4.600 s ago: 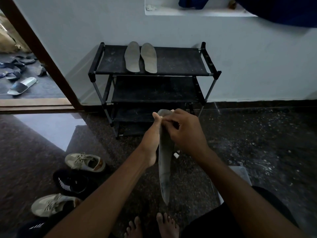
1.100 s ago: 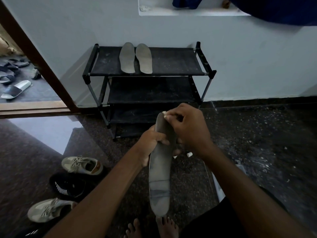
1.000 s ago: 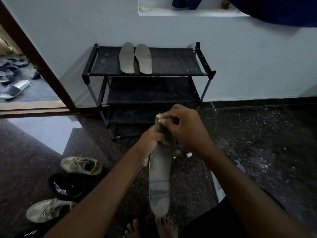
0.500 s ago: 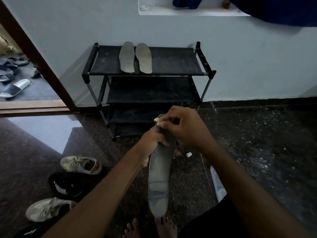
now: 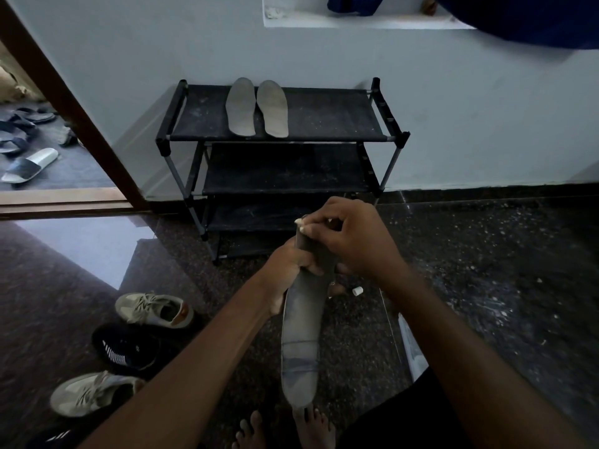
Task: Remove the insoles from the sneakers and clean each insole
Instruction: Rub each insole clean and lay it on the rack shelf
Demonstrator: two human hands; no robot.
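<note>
Grey insole (image 5: pixel 299 351) is gripped mid-length by curled left hand (image 5: pixel 285 273); a white scrap (image 5: pixel 299 222) is pinched on its far end by right hand (image 5: pixel 350 241). Two insoles (image 5: pixel 241 108) are laid on rack (image 5: pixel 327 116) top shelf, far.

Tiered fabric shoe rack (image 5: pixel 324 115): black.
Long foam insole in front of rack (image 5: pixel 299 335): dark grey, paler cross-bands.
Knit sneaker left of rack (image 5: pixel 129 350): black, white stripes.
Stone floor (image 5: pixel 486 286): dark, white-speckled.

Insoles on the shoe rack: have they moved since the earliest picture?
No. Both insoles lie in the same spot on the rack's top shelf, left of its middle.
</note>
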